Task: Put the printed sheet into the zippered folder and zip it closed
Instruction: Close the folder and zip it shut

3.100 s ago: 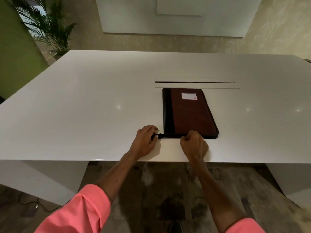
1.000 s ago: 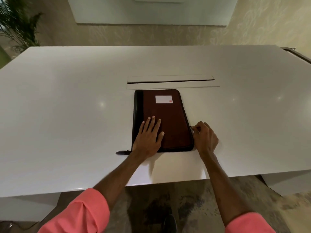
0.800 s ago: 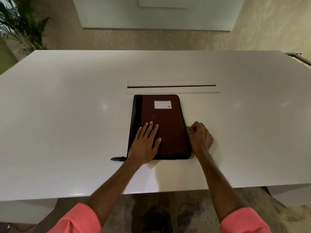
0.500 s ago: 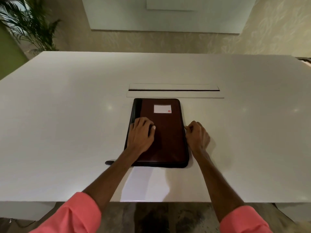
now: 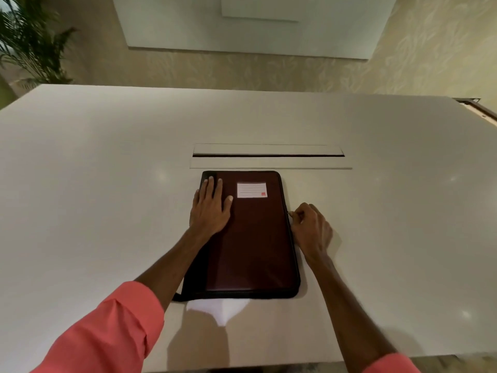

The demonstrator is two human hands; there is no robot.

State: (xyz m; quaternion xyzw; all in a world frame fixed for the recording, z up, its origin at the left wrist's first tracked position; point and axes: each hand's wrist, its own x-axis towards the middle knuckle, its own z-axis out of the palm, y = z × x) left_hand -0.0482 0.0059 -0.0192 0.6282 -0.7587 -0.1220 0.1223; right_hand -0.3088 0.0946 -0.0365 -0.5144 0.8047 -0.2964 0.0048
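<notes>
Pressing flat, your open left hand [image 5: 211,207] held the zippered folder [image 5: 250,238] down. Your right hand [image 5: 310,227] pinched the zipper pull [image 5: 288,212] at its right edge.

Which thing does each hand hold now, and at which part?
The right hand pinches the zipper pull on the folder's right edge. The left hand grips nothing; it lies flat on the cover.

Leather-look matt folder [image 5: 252,238] on glossy smooth table [image 5: 107,184].
</notes>
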